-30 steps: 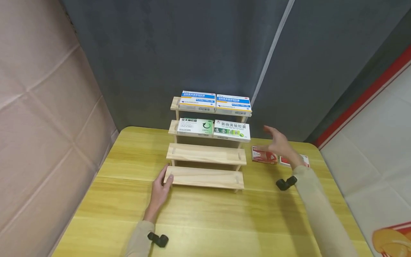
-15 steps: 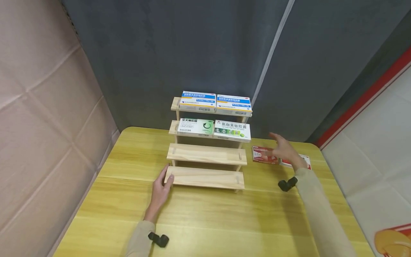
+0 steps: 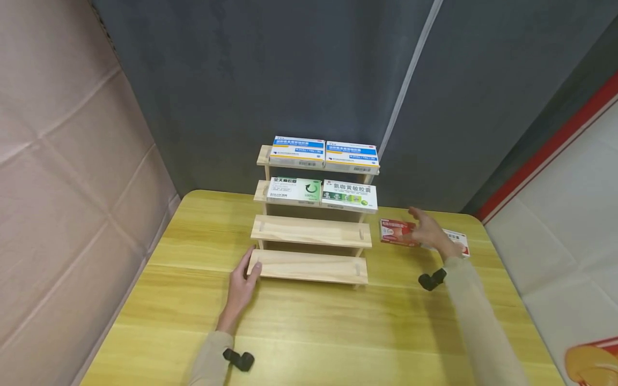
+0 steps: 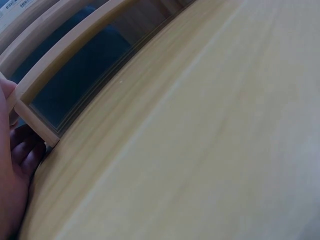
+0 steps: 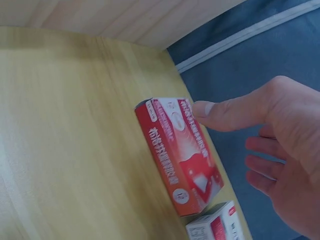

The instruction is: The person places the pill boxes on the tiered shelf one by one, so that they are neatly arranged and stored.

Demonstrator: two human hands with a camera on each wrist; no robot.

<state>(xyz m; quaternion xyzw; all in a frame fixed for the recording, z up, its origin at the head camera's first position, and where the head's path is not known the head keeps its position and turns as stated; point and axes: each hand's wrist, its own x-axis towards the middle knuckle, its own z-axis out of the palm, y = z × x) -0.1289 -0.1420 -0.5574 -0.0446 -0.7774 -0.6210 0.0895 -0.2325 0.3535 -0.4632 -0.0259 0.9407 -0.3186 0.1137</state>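
Note:
A stepped wooden display rack [image 3: 309,266] stands mid-table. My left hand [image 3: 240,287] grips the left end of its lowest step, thumb on top; in the left wrist view the fingers [image 4: 30,150] curl by the rack's leg. My right hand [image 3: 429,231] hovers, fingers spread, over two medicine boxes right of the rack. One is a red medicine box [image 5: 180,155], its thumb close over the far end in the right wrist view. Beside it lies a white-and-red medicine box [image 3: 457,241], partly hidden by the right hand in the head view.
Two blue-and-white medicine boxes [image 3: 296,151] lie side by side on the top step. Below them sit a green-and-white medicine box [image 3: 289,189] and another white medicine box [image 3: 350,194]. A dark curtain [image 3: 270,75] hangs behind the table [image 3: 309,338].
My right hand has shifted a little right and toward me, lower over the boxes, showing more of the red one. The left hand keeps its place on the rack.

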